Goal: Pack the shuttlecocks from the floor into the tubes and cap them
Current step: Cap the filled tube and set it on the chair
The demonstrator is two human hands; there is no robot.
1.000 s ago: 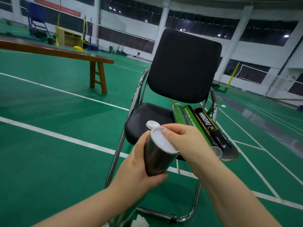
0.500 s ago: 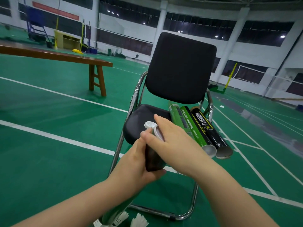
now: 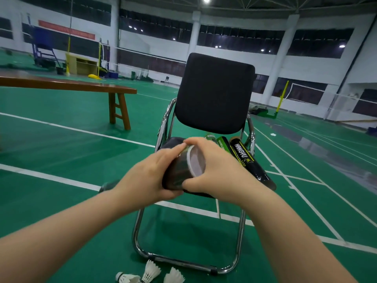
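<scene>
Holding the dark tube off the floor with both hands, right in front of the chair seat. The tube is tilted, with its near end facing the camera and up to the right. The far end is hidden behind the left hand.

Left hand: fingers curled round the tube body from below and thumb on top, a full grip.

Right hand: fingers hooked over the top edge of the cap and thumb pressed against its lower edge, gripping the cap's rim. The cap is a pale disc with a white rim and covers the near end. Can't tell if it is fully seated.

Chair seat: black tube marked HANGYU lies lengthwise with its near end overhanging the front edge. A green tube lies just beside it on the left, mostly covered by the right hand. Only the top of a third tube shows, left of that.

Floor: three white shuttlecocks lie loose by the chair's front rail at the bottom edge of the view. The left one lies on its side and the other two stand feathers-up, close together.

Wooden bench stands on the left, well apart from the chair.
</scene>
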